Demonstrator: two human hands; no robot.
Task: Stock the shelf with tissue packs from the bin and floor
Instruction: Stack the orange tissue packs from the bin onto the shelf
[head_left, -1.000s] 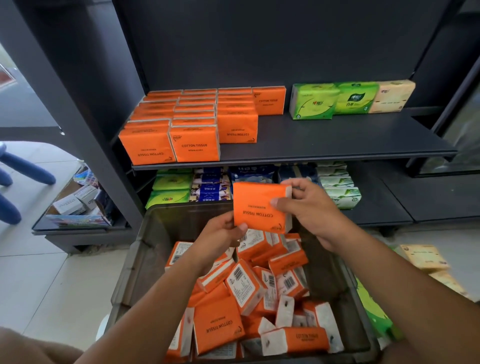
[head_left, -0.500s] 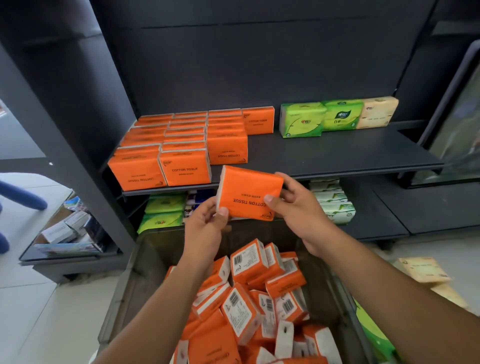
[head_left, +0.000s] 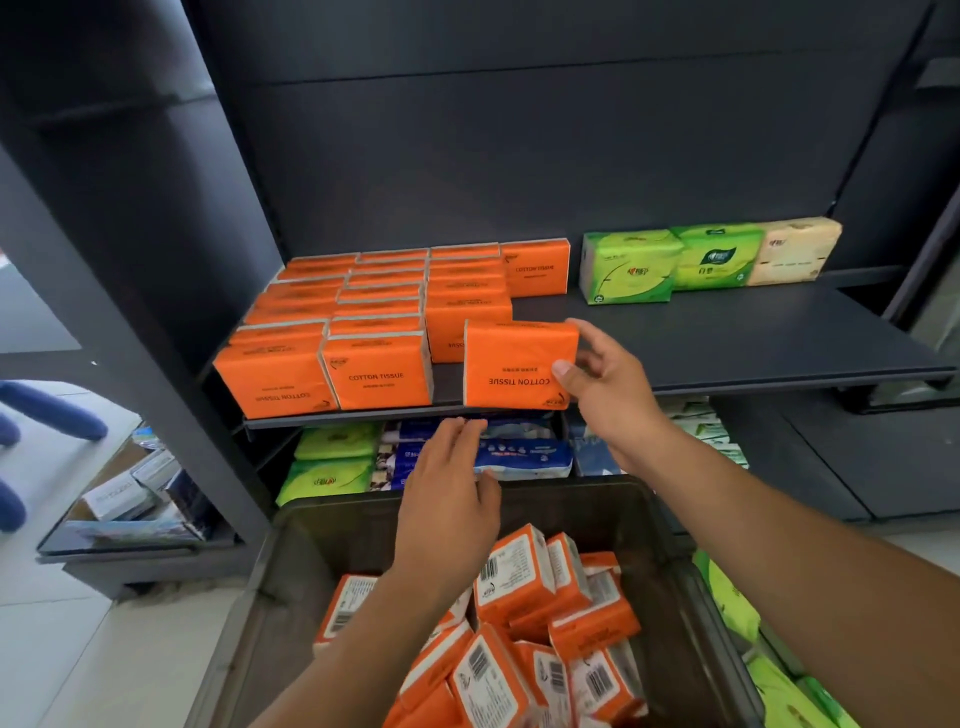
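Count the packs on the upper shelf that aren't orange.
3, in a row at the back right: a light green pack, a darker green pack beside it, and a beige pack at the right end. None looks hidden behind them.

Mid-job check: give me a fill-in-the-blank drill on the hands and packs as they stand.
1. The right hand grips an ____ plastic-wrapped tissue pack at the dark metal shelf's front edge.
2. The left hand holds ____ above the grey plastic bin.
3. The gripped pack's lettering reads ____.
Missing: orange; nothing; upside down.
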